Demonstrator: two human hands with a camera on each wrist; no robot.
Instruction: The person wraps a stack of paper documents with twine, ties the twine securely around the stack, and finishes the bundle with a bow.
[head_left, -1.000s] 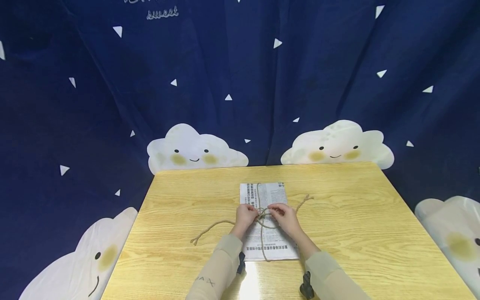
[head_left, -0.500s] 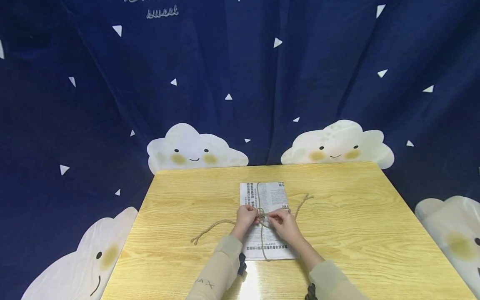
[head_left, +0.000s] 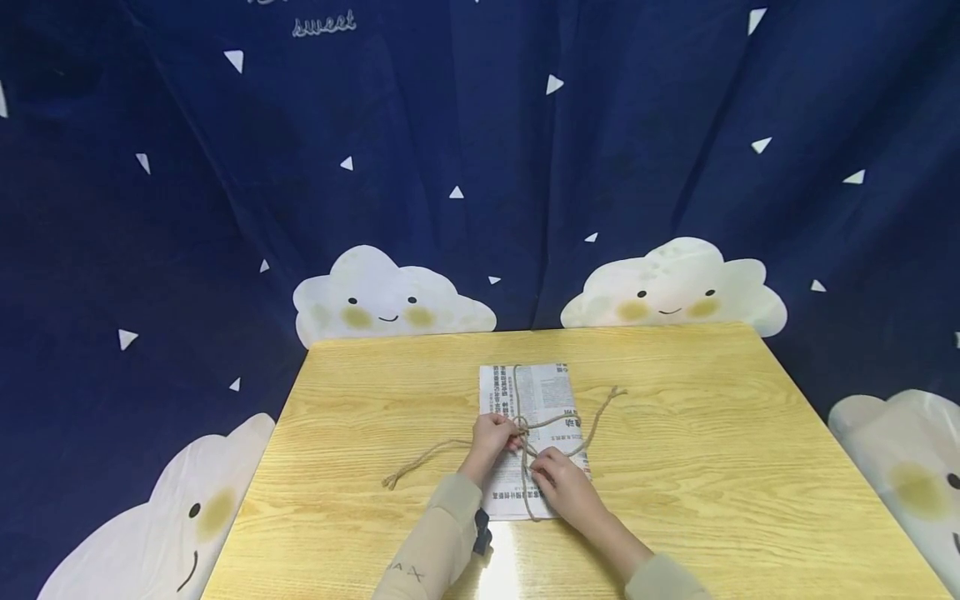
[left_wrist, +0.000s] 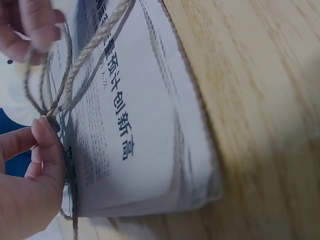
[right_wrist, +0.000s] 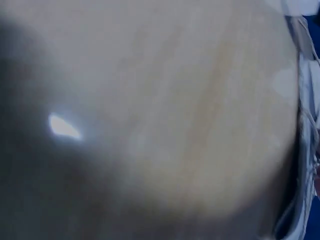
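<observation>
A flat bundle of newspaper (head_left: 543,387) lies on the table, with brown twine (head_left: 606,402) running along and across its top. My left hand (head_left: 491,437) pinches the twine at the crossing in the middle. In the left wrist view, its thumb and forefinger press on the knot (left_wrist: 50,120), from which loops rise. My right hand (head_left: 567,492) is just below and right of the knot, fingers curled. In that wrist view the right hand (left_wrist: 35,25) is blurred, and twine strands run to its fingertips. The right wrist view shows mostly blurred tabletop, with the bundle's edge (right_wrist: 302,150) at far right.
A light wooden table (head_left: 712,433) carries the bundle. Loose twine ends lie to the left (head_left: 397,479) and right of the paper. Behind the table hangs a dark blue curtain (head_left: 450,125) printed with white clouds and triangles.
My right hand has come down and toward the near edge of the bundle, uncovering a twine loop at the right. My left hand stays at the knot.
</observation>
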